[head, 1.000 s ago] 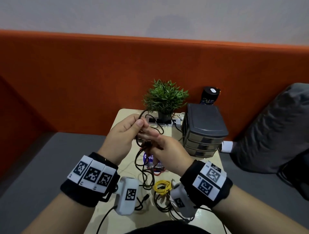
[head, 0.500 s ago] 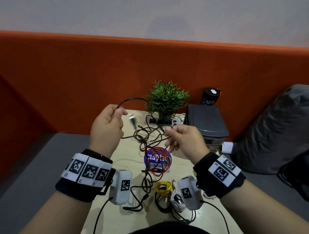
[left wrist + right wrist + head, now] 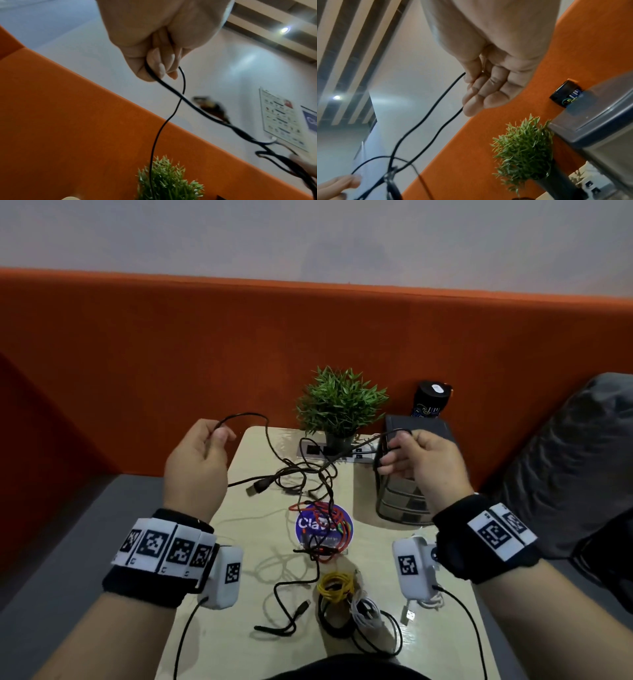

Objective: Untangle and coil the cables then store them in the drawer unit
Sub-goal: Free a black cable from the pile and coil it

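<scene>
My left hand [image 3: 209, 445] is raised at the table's left edge and pinches a thin black cable [image 3: 270, 440] between thumb and fingers [image 3: 155, 65]. My right hand [image 3: 400, 455] is raised in front of the grey drawer unit [image 3: 435, 428] and grips another stretch of black cable [image 3: 436, 102]. Between the hands the black cable hangs in a tangle [image 3: 308, 477] above the table, with a USB plug [image 3: 257, 487] dangling. A red cable [image 3: 337, 525] lies on a blue round sticker. Coiled yellow [image 3: 334, 587], white [image 3: 366, 611] and black [image 3: 329, 621] cables sit near the front edge.
A small potted plant [image 3: 340, 402] and a white power strip [image 3: 311, 450] stand at the back of the small beige table [image 3: 219, 628]. A dark can [image 3: 430, 400] is behind the drawer unit. An orange padded wall runs behind; a grey cushion [image 3: 565, 460] lies to the right.
My hands have moved apart from the middle, the left going left and the right going right in front of the drawer unit, stretching the black cable tangle out between them.
</scene>
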Demonstrator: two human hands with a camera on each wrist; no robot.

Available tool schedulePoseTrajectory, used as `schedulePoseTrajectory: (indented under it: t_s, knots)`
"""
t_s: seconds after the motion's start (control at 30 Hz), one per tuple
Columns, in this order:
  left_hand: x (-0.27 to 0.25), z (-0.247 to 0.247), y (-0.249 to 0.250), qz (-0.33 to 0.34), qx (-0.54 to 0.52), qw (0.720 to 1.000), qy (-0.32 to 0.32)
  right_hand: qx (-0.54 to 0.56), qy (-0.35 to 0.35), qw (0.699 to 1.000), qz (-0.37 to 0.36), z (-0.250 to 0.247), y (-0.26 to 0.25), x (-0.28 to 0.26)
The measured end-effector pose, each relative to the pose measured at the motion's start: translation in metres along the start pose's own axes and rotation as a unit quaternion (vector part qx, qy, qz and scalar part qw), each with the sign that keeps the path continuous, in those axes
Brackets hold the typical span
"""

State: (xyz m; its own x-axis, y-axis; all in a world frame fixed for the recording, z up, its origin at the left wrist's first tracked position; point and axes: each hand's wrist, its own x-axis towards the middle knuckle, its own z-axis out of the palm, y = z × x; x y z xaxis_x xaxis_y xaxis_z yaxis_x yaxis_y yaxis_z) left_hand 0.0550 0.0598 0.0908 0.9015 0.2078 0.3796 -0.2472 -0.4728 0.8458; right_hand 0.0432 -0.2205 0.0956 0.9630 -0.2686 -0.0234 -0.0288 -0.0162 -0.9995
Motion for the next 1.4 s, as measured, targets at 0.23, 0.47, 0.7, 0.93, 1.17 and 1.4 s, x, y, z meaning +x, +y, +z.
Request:
schedulePoseTrajectory:
  t_s: [0.23,0.47,0.7,0.93,1.17,1.4]
  knots:
    - [0.003,-0.015,-0.015,-0.054,0.076,0.994,0.064,0.027,0.113,0.992,0.04,-0.053,0.005,0.027]
    - [0.003,0.002,-0.021,-0.086,0.1,0.991,-0.033,-0.003,0.052,0.997,0.064,-0.042,0.02,0.016]
    - [-0.01,0.017,-0.029,-0.114,0.182,0.974,-0.073,-0.021,-0.034,0.998,0.048,-0.023,0.026,0.005]
    - [-0.038,0.054,-0.013,0.112,0.208,0.96,-0.151,-0.03,-0.096,0.995,-0.015,-0.011,0.009,-0.006]
    - [-0.063,0.083,-0.013,0.036,0.231,0.949,-0.21,0.019,-0.127,0.988,-0.088,-0.006,-0.021,-0.021]
    - [-0.058,0.084,-0.021,-0.06,0.177,0.944,-0.272,0.083,-0.142,0.974,-0.156,-0.014,-0.05,-0.033]
